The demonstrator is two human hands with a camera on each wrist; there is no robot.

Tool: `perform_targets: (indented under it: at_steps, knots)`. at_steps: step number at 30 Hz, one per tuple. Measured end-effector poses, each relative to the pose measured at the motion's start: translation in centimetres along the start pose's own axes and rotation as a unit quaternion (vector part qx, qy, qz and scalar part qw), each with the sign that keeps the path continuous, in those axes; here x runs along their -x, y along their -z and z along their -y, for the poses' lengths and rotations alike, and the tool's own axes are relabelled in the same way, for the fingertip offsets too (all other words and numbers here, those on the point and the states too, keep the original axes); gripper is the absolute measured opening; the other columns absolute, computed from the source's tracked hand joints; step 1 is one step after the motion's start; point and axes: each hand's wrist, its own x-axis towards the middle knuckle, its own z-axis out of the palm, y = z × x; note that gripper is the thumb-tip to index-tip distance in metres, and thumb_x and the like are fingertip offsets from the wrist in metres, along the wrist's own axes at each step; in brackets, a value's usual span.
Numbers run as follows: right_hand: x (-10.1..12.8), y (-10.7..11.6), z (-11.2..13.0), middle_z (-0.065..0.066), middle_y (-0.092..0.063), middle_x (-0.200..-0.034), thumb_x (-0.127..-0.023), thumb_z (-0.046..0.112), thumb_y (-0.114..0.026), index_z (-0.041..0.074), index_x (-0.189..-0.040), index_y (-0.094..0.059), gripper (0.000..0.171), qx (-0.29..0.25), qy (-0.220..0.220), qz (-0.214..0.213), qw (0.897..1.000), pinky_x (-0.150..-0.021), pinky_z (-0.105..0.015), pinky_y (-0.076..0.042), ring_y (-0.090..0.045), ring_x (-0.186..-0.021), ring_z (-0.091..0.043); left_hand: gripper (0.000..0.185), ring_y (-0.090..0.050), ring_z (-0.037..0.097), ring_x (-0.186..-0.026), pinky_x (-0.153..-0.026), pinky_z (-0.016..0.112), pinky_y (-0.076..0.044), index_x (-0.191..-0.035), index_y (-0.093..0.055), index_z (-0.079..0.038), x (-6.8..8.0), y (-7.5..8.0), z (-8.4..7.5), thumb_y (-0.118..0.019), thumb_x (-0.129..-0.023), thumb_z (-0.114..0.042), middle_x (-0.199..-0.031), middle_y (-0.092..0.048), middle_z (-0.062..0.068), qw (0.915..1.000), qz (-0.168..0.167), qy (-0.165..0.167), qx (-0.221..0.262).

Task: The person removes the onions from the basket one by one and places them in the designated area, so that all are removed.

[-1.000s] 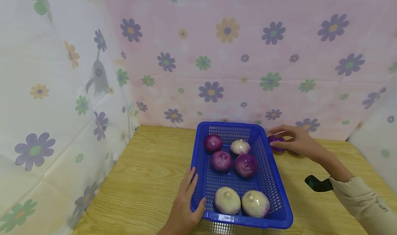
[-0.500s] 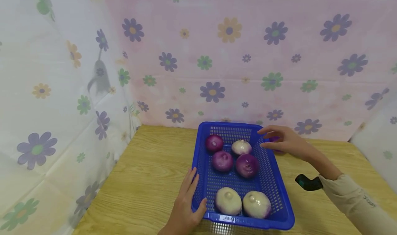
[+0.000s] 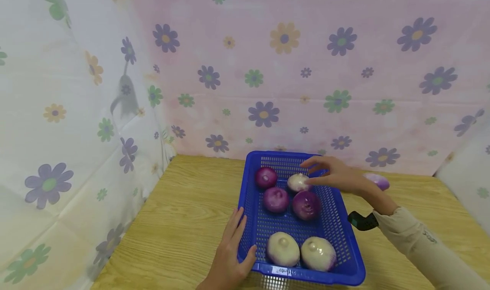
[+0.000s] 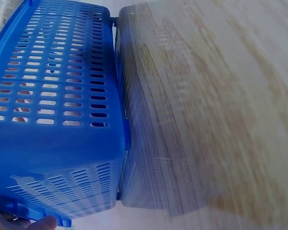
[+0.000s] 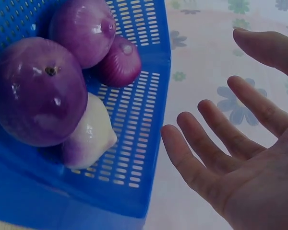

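A blue perforated plastic basket (image 3: 350,243) holds several onions. At its far end are purple onions (image 3: 276,200) and a white onion (image 3: 298,182) tinged purple. Two white onions (image 3: 283,249) sit side by side at the near end. My left hand (image 3: 229,256) rests against the basket's near left corner, fingers fairly straight along the left rim; only a fingertip (image 4: 47,223) shows in the left wrist view. Over the far right of the basket hovers my right hand (image 3: 337,175). The right wrist view shows this hand (image 5: 245,167) with fingers spread and nothing in the palm.
A pale purple onion (image 3: 377,181) lies on the wooden table (image 3: 183,205) right of the basket, partly behind my right wrist. Flower-printed cloth (image 3: 229,69) hangs behind the table and at both sides.
My right hand has moved left, from the purple onion beside the basket to above the basket's far right part. That onion is now hidden behind the hand. My left hand stays put.
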Motion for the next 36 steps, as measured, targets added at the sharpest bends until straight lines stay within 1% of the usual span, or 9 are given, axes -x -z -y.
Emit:
perform_targets:
  at_steps: [3,5,8,12,15,22,25,30,36]
  knots:
    - [-0.4,-0.4,0.2,-0.007,-0.059,-0.122,-0.085,0.024,-0.070,0.013,-0.119,-0.060,0.038,0.000,-0.001,0.006,1.000,-0.084,-0.038,-0.050,-0.056,-0.110,-0.029,0.067,-0.030,0.041,-0.134,-0.111,0.026,-0.019,-0.135,-0.043,0.010,-0.1,0.0,-0.1,-0.066,-0.076,-0.014,-0.146,-0.034,0.023,1.0000,0.001,0.000,0.000]
    - [-0.7,-0.7,0.2,-0.008,-0.059,-0.122,-0.085,0.024,-0.070,0.012,-0.120,-0.060,0.038,-0.002,0.002,0.012,1.000,-0.085,-0.040,-0.051,-0.056,-0.110,-0.030,0.067,-0.031,0.041,-0.134,-0.111,0.026,-0.020,-0.135,-0.043,0.010,-0.1,0.0,-0.1,-0.066,-0.076,-0.014,-0.146,-0.034,0.023,1.0000,0.001,0.001,0.000]
    - [-1.2,-1.2,0.1,-0.009,-0.057,-0.123,-0.086,0.024,-0.069,0.010,-0.121,-0.059,0.039,-0.006,0.002,0.025,1.000,-0.088,-0.043,-0.049,-0.054,-0.112,-0.034,0.067,-0.031,0.041,-0.134,-0.110,0.026,-0.020,-0.135,-0.043,0.010,-0.1,0.1,-0.1,-0.066,-0.077,-0.014,-0.146,-0.034,0.023,1.0000,0.003,0.004,0.001]
    - [-1.8,-1.9,-0.3,-0.012,-0.056,-0.125,-0.086,0.022,-0.069,0.008,-0.121,-0.059,0.039,-0.022,0.001,0.037,0.999,-0.086,-0.045,-0.050,-0.051,-0.114,-0.042,0.067,-0.031,0.041,-0.134,-0.110,0.027,-0.021,-0.135,-0.043,0.010,0.0,0.1,-0.1,-0.066,-0.077,-0.014,-0.146,-0.034,0.022,1.0000,0.005,0.006,0.001]
    - [-2.2,-2.4,-0.7,-0.012,-0.057,-0.123,-0.084,0.021,-0.071,0.008,-0.120,-0.060,0.039,-0.028,0.000,0.040,0.999,-0.085,-0.044,-0.051,-0.052,-0.113,-0.043,0.067,-0.031,0.040,-0.134,-0.110,0.027,-0.021,-0.135,-0.043,0.010,0.0,0.1,-0.1,-0.066,-0.077,-0.014,-0.146,-0.033,0.022,1.0000,0.005,0.005,0.000]
    - [-2.9,-3.6,-1.4,-0.011,-0.058,-0.122,-0.080,0.019,-0.074,0.007,-0.119,-0.060,0.042,-0.049,-0.012,0.051,0.997,-0.088,-0.046,-0.049,-0.052,-0.113,-0.043,0.067,-0.031,0.040,-0.134,-0.110,0.026,-0.020,-0.135,-0.043,0.010,0.0,0.1,-0.1,-0.066,-0.077,-0.014,-0.147,-0.033,0.022,1.0000,0.005,0.005,0.001]
    - [-3.2,-4.1,-1.7,-0.013,-0.059,-0.120,-0.080,0.019,-0.074,0.007,-0.119,-0.060,0.043,-0.052,-0.017,0.054,0.997,-0.089,-0.048,-0.048,-0.052,-0.113,-0.044,0.067,-0.030,0.039,-0.135,-0.110,0.027,-0.021,-0.135,-0.043,0.010,0.0,0.1,-0.1,-0.066,-0.077,-0.014,-0.147,-0.033,0.021,1.0000,0.006,0.007,0.001]
    - [-3.8,-4.8,-2.3,-0.013,-0.060,-0.116,-0.078,0.020,-0.075,0.007,-0.117,-0.061,0.044,-0.046,-0.030,0.051,0.997,-0.089,-0.047,-0.047,-0.054,-0.110,-0.042,0.067,-0.029,0.038,-0.136,-0.110,0.028,-0.022,-0.136,-0.043,0.010,0.0,0.1,-0.2,-0.066,-0.077,-0.014,-0.147,-0.033,0.021,0.9999,0.006,0.009,0.001]
    - [-4.5,-5.9,-2.8,-0.024,-0.058,-0.116,-0.076,0.015,-0.076,0.000,-0.114,-0.061,0.043,-0.039,-0.019,0.059,0.997,-0.087,-0.047,-0.048,-0.057,-0.104,-0.042,0.067,-0.031,0.040,-0.134,-0.110,0.029,-0.022,-0.135,-0.043,0.010,0.0,0.1,-0.1,-0.066,-0.077,-0.014,-0.147,-0.033,0.022,1.0000,0.004,0.006,-0.002]
